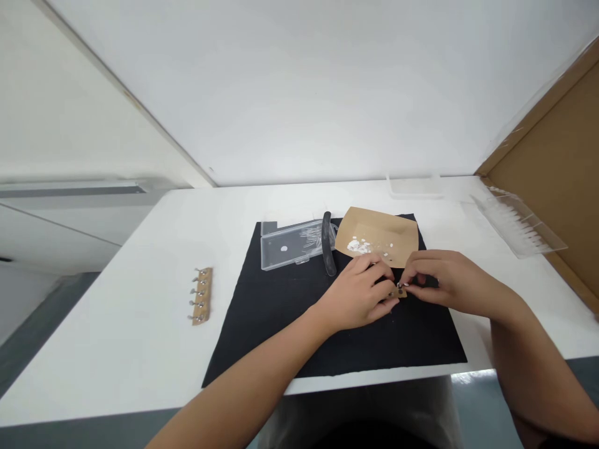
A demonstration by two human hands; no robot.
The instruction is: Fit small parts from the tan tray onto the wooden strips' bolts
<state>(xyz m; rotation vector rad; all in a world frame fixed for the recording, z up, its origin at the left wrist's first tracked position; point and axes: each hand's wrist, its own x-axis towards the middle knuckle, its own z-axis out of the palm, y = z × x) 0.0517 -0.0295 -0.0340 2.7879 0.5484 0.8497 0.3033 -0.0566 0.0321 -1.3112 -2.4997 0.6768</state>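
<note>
Right of centre frame: left hand pinches small tan strip with dark dots, fingers nearly closed. Right hand at strip's right end, fingertips nearly together; can't tell whether they grip anything.

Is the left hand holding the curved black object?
No, the curved black object lies apart from the left hand, beside the tan paper tray.

White table against pale wall; shallow translucent tray near wall; brown cardboard panel, right.
</note>
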